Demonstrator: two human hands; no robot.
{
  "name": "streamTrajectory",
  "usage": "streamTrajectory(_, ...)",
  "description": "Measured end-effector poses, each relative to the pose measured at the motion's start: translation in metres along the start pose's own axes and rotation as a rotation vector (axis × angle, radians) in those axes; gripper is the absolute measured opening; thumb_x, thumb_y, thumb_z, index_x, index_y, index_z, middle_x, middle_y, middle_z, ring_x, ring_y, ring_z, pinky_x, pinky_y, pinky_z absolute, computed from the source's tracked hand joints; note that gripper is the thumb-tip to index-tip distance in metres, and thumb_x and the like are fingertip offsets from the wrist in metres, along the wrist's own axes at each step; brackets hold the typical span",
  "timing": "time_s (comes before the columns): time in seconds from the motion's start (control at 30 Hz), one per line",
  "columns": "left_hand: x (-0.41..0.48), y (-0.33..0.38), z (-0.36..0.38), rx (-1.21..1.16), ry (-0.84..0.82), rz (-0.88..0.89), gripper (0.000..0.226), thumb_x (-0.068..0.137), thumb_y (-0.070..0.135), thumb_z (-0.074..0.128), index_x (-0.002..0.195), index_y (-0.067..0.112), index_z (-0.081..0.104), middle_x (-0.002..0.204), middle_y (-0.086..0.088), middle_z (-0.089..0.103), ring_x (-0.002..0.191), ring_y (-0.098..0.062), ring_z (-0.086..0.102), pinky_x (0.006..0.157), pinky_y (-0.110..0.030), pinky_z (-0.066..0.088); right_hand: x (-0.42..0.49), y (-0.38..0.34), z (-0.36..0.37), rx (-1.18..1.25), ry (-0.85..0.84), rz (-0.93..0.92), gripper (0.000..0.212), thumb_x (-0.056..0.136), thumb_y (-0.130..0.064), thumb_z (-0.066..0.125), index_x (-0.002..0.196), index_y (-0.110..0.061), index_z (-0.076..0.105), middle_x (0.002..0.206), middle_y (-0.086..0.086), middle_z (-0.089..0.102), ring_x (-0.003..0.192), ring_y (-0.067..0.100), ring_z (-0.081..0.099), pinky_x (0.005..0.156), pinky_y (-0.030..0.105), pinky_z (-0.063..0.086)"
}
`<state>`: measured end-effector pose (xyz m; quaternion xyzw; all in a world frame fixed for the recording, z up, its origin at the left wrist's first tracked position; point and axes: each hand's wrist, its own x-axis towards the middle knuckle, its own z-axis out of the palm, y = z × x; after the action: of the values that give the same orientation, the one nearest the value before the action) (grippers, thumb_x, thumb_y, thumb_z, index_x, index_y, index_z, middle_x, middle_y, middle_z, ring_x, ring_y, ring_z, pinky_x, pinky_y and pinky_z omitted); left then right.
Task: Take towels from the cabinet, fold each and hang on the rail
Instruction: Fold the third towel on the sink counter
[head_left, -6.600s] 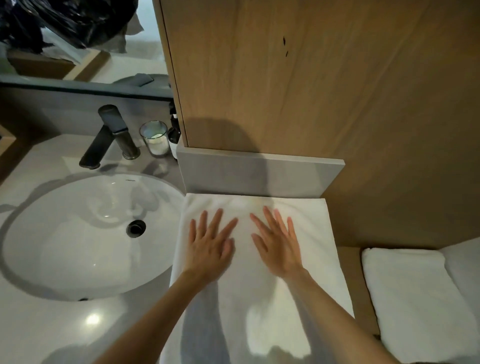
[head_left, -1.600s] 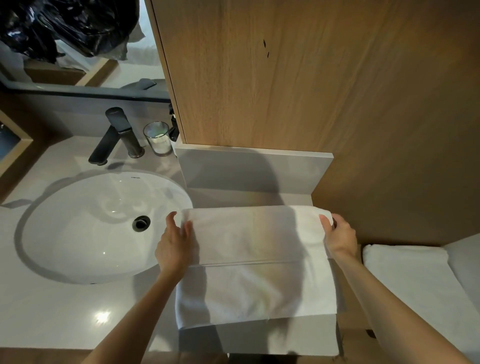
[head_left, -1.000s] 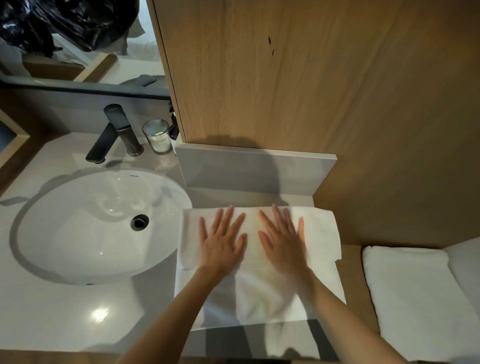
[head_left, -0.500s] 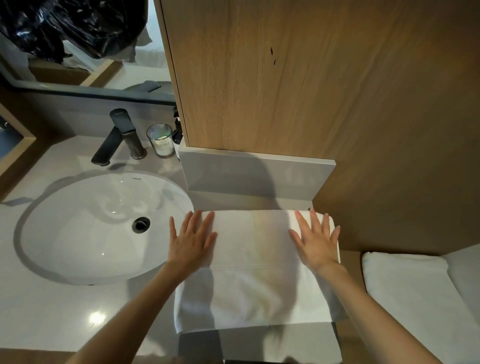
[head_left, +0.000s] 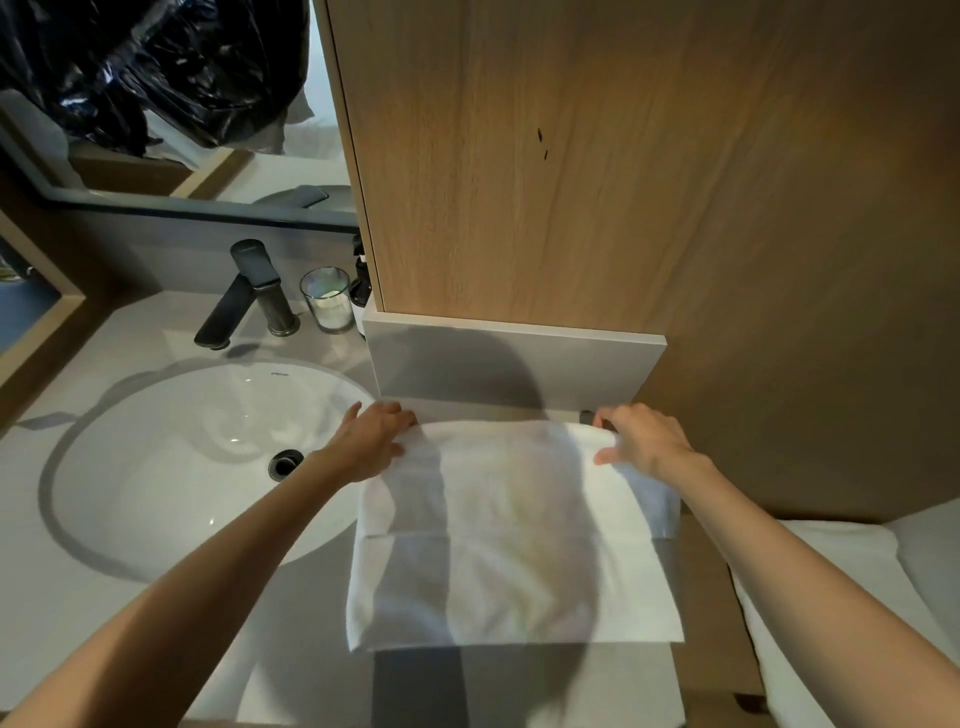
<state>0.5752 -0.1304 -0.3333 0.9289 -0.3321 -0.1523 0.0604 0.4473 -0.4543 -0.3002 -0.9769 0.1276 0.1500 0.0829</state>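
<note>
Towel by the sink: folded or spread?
Folded. The towel shows a layer edge across its width over a longer lower layer; left hand and right hand hold its far corners.

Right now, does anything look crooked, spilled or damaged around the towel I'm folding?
Nothing is spilled. The towel is folded slightly unevenly: the side edges of its layers do not line up, leaving a small step on both sides. Two small dark marks blemish the wooden cabinet panel above.
</note>
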Motion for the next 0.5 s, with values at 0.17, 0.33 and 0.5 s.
streamTrajectory(0.17,-0.001,-0.002,-0.018,0.073,0.307,0.063,0.036,0.088,0.011,0.061,0.122,0.020,0.055,0.117,-0.004,0.055,0.111,-0.028,0.048,0.100,-0.043,0.032,-0.014,-0.001,-0.018,0.027,0.204,-0.041,0.029,0.085,-0.019,0.067,0.111,-0.028,0.057,0.115,0.000,0.061,0.108,0.023,0.055,0.080,0.036,0.046)
streamTrajectory(0.33,-0.030,0.009,-0.022,0.074,0.466,0.106,0.053,0.077,-0.001,0.063,0.124,0.024,0.059,0.109,-0.002,0.058,0.097,-0.027,0.050,0.092,-0.041,0.037,-0.043,-0.005,-0.012,-0.034,0.283,-0.030,0.036,0.088,-0.014,0.059,0.120,-0.030,0.057,0.116,-0.003,0.057,0.114,0.022,0.049,0.077,0.035,0.044)
streamTrajectory(0.5,-0.071,0.021,-0.010,0.037,0.406,0.176,0.063,0.076,0.004,0.063,0.134,0.026,0.053,0.107,0.000,0.061,0.089,-0.025,0.052,0.076,-0.032,0.037,-0.078,-0.011,0.013,-0.133,0.275,0.012,0.053,0.084,-0.010,0.058,0.132,-0.031,0.051,0.117,-0.002,0.055,0.112,0.023,0.049,0.087,0.035,0.044)
